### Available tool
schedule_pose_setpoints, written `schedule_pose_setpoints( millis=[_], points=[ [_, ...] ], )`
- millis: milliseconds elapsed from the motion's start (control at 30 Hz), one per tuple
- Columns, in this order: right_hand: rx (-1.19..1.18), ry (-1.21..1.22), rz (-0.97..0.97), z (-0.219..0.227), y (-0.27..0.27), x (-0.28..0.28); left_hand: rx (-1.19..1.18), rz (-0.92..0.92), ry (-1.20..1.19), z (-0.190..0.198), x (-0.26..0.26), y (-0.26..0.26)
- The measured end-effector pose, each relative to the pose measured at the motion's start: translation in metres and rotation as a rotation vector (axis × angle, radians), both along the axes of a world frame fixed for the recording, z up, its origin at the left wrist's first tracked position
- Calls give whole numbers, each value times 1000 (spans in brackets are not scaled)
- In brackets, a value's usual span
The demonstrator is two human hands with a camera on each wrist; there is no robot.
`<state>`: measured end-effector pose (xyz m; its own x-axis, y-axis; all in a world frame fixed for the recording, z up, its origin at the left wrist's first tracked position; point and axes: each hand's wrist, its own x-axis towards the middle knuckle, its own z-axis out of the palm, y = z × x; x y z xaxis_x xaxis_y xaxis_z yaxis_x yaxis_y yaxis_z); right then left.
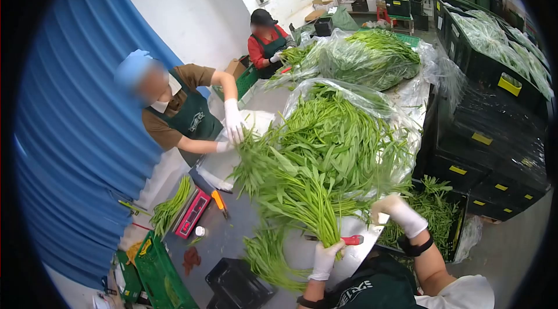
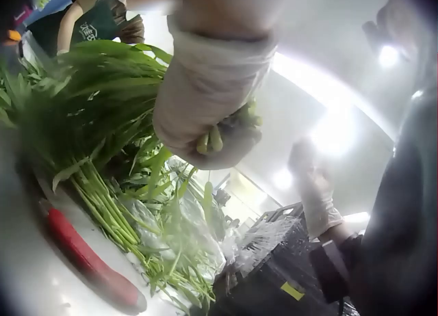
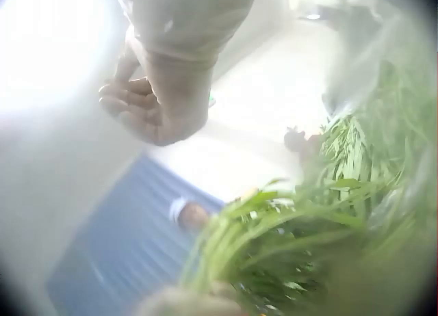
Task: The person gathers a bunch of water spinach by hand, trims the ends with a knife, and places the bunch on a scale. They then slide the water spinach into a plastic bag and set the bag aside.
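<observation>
A bunch of long-leaved green vegetable (image 1: 311,201) is gripped by its stems in my gloved left hand (image 1: 325,259), near the table's front edge. In the left wrist view the left hand (image 2: 205,104) curls round the cut stem ends (image 2: 213,139). My gloved right hand (image 1: 400,215) is raised to the right of the bunch, holding nothing; its fingers look loosely bent in the right wrist view, where the hand (image 3: 164,100) hangs in the air. A red-handled knife (image 1: 352,240) lies on the table beside the left hand.
A large leafy pile (image 1: 331,134) lies on plastic behind the bunch. A crate of greens (image 1: 433,216) stands at the right, stacked black crates (image 1: 476,152) beyond. Across the table, a person in a blue cap (image 1: 174,105) handles leaves near a red scale (image 1: 193,213). A black bin (image 1: 238,283) stands front left.
</observation>
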<state>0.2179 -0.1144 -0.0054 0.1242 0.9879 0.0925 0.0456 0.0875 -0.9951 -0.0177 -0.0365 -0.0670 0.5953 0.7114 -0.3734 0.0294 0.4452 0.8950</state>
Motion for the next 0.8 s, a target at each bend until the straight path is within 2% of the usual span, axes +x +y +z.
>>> schedule_pose_setpoints(
  millis=[33,67,100,133,167,233,267,300,333,367,400,433,500,600,667,733,767,800],
  points=[
    [-205,-113,-149,-10,5,-24,62,9,68,-3,5,0],
    [-208,-493,-168,-4,8,-41,64,-2,69,-6,10,-3],
    [-196,-499,-112,-7,12,-58,182,57,14,-10,17,-7],
    [-71,-725,-180,-5,17,-73,297,119,-42,-15,22,-12],
    [85,-868,-329,-7,23,-82,289,115,-36,-18,28,-17],
    [67,-882,-392,-41,35,-90,196,144,86,-29,26,-21],
    [61,-880,-393,-57,39,-90,62,69,-20,-51,17,-15],
    [-127,-659,-303,-72,41,-84,58,66,-19,-62,9,-11],
    [-308,-434,-211,-88,42,-77,-197,-15,-73,-69,1,-6],
    [-381,-241,-66,-103,43,-66,-450,-95,-128,-82,-6,-2],
    [-408,-81,10,-113,42,-57,-590,-120,-306,-110,-13,1],
    [-432,81,83,-118,41,-54,-590,-117,-306,-106,-13,0],
    [-421,78,85,-131,36,-53,-734,-135,-285,-97,-15,0],
    [-390,72,95,-140,32,-46,-772,-138,-316,-89,-11,-1],
    [-364,69,109,-126,35,-43,-781,-153,-295,-86,-5,2],
    [-581,-347,32,-107,38,-49,-792,-172,-276,-90,-4,4],
    [-581,-348,28,-102,40,-52,-765,-184,-234,-98,-1,5],
    [-566,-569,-5,-99,42,-56,-736,-194,-192,-107,1,6]
  ],
)
